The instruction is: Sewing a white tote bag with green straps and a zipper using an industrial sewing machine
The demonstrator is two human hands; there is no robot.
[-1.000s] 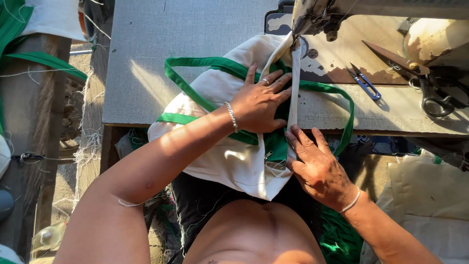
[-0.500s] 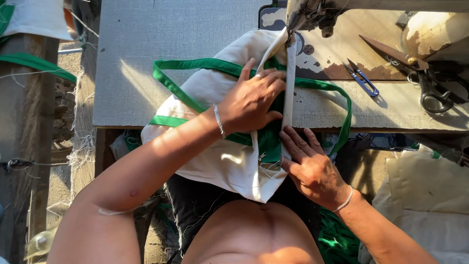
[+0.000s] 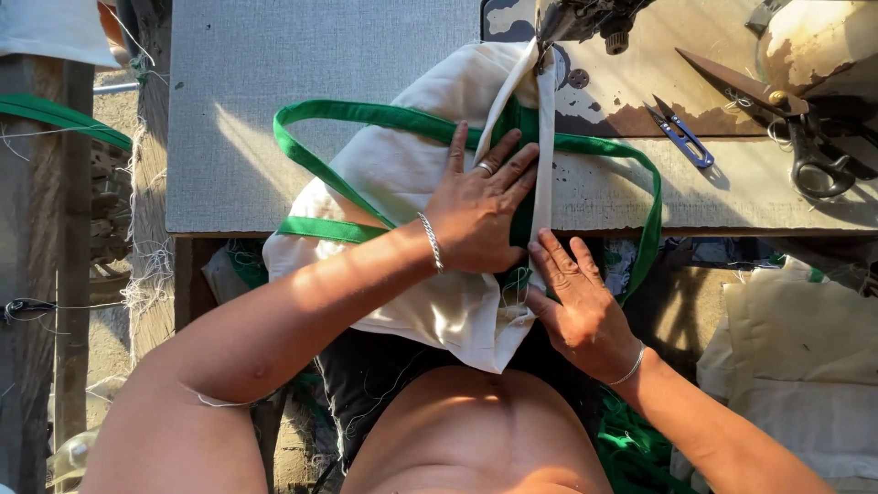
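Far to my left a green strap [image 3: 55, 112] hangs over a wooden post [image 3: 69, 256], well clear of my work. On the grey table [image 3: 302, 82] lies the cream cloth bag [image 3: 402, 183], half on the top and half drooping over the near edge toward my lap, its green handle [image 3: 366, 114] looping out on both sides. My left hand [image 3: 480, 210] lies flat on the bag, fingers spread wide, gripping nothing, only pressing the cloth down beside the folded seam strip [image 3: 543, 137] that runs up to the sewing machine [image 3: 585, 18]. My right hand [image 3: 576, 302] sits just below it at the table's edge, fingers half open, resting on the lower end of the seam; I cannot tell whether the thumb pinches the cloth underneath.

To do this well, I judge I should keep the strip straight and taut between my two hands, feed evenly, and keep my left fingertips away from the needle.

Further right lie small blue thread snips [image 3: 681, 135] and big dark shears [image 3: 786, 119], apart from the bag. The right loop of the handle trails off the edge and could snag or drag the seam sideways.
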